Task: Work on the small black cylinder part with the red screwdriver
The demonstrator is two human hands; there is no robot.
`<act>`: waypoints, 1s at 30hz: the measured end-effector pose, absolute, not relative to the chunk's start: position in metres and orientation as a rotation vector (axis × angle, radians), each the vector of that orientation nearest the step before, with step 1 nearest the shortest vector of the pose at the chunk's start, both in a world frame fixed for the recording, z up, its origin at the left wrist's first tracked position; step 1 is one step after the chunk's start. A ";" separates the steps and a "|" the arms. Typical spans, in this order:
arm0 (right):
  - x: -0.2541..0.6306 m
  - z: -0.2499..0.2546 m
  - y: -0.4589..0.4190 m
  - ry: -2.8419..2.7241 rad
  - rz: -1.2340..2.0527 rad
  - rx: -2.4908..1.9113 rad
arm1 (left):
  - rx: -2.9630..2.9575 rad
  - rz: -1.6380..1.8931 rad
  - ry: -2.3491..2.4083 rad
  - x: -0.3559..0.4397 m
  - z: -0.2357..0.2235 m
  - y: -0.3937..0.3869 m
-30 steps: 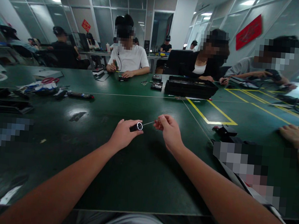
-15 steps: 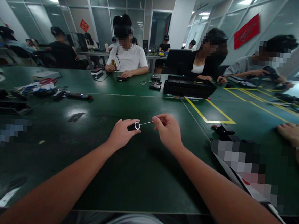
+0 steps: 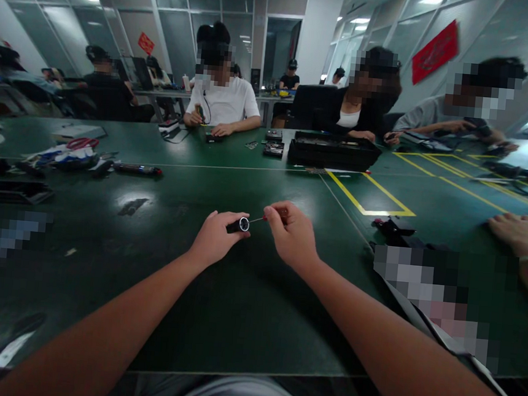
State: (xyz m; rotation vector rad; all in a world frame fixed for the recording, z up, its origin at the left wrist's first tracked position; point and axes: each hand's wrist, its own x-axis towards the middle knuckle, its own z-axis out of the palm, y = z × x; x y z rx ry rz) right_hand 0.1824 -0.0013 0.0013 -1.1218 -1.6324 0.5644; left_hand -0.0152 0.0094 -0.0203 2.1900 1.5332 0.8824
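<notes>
My left hand (image 3: 215, 238) is closed around a short black cylinder (image 3: 237, 225) that looks like a small flashlight. Its round end has a bright silvery ring and faces me, tilted a little to the right. A thin metal shaft reaches the cylinder's right side from a small screwdriver (image 3: 265, 218) with a reddish handle. Fingers and thumb of my right hand (image 3: 294, 231) pinch that handle and hide most of it. Whether the tip goes into the cylinder or only touches it, I cannot tell. Both hands are above the green table (image 3: 234, 325).
Ahead stands a long black case (image 3: 335, 152). At left lie gloves with red-handled pliers or scissors (image 3: 82, 143), a dark pen-like tool (image 3: 137, 170) and a black tray (image 3: 8, 191). At right are black parts (image 3: 396, 229) and another person's hand (image 3: 515, 232). Several people sit across the table.
My right hand has moved slightly left, towards the cylinder, and less of the screwdriver's shaft shows. The cylinder has shifted a little to the right. Both hands keep their hold.
</notes>
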 end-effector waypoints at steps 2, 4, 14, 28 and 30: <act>0.182 0.001 -0.001 -1.648 0.596 -1.084 | 2.191 0.891 1.543 -0.016 -0.020 0.011; 0.183 0.000 -0.002 -1.674 0.627 -1.066 | 2.189 0.910 1.550 -0.017 -0.020 0.012; 0.185 0.004 -0.002 -1.676 0.569 -1.125 | 2.191 0.887 1.550 -0.015 -0.019 0.008; 0.187 0.003 0.002 -1.716 0.598 -1.186 | 2.180 0.937 1.536 -0.018 -0.022 0.011; 0.187 0.004 0.004 -1.744 0.552 -1.224 | 2.173 0.936 1.534 -0.017 -0.022 0.011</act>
